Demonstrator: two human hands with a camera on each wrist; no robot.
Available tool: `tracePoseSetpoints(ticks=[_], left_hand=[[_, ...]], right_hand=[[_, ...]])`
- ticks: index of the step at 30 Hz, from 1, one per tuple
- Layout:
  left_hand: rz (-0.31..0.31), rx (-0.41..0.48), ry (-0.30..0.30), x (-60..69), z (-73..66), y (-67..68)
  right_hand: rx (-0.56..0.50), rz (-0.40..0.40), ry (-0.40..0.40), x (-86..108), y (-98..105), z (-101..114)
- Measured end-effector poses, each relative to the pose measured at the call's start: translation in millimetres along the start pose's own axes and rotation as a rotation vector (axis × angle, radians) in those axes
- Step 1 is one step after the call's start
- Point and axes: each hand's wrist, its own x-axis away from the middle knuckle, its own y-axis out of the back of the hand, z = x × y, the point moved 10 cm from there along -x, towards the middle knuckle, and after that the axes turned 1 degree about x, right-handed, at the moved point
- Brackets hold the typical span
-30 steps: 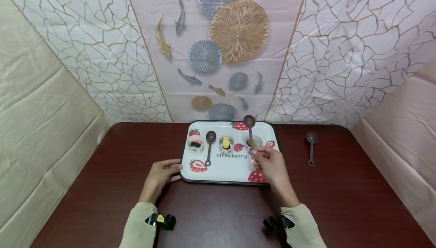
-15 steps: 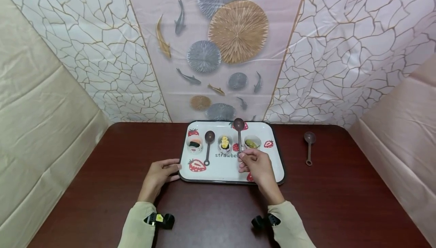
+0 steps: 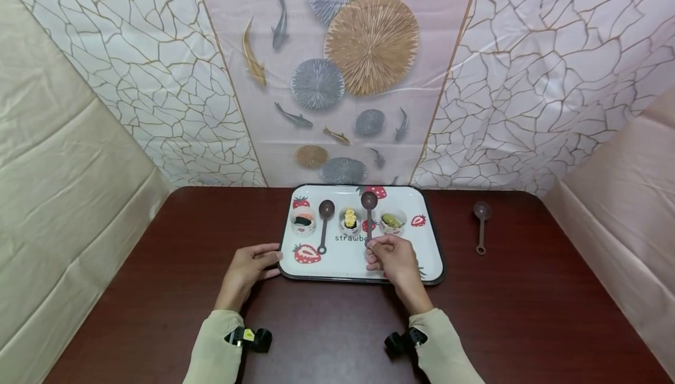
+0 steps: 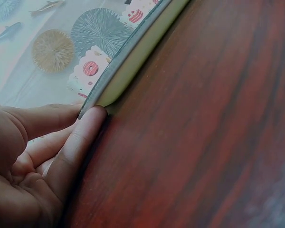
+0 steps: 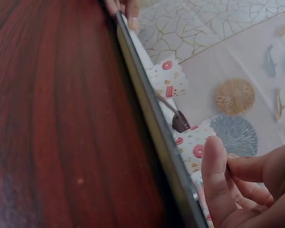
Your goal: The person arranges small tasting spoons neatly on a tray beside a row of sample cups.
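Observation:
My left hand (image 3: 246, 275) holds the left rim of a white strawberry-print tray (image 3: 337, 267). In the left wrist view, the fingers (image 4: 88, 126) meet at the tray's edge. My right hand (image 3: 396, 261) pinches the handle end of a brown long-handled scoop (image 3: 369, 201), between the middle and right cups; whether it touches the tray cannot be told. A second brown scoop (image 3: 326, 210) lies on the tray between the left cup (image 3: 303, 229) and the middle cup (image 3: 350, 230). Small sushi-like pieces sit in these cups; the right cup (image 3: 392, 231) holds green pieces.
A third scoop (image 3: 481, 213) lies on the dark red-brown table (image 3: 337, 325), right of the tray. Behind the table hangs a patterned cloth backdrop (image 3: 337, 120). Beige cloth panels (image 3: 68, 196) stand at both sides.
My right hand has carried its scoop leftward from in front of the right cup and slightly toward me, uncovering the green pieces. My left hand stays on the tray's edge.

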Motion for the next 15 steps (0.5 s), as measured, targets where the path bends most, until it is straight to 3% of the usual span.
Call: tracePoseSetpoints(ticks=[15], left_hand=[[-0.004,0.007,0.007,-1.4,0.6,0.8]], right_hand=[[-0.002,0.029,-0.030,-6.6,-5.7,-9.6]])
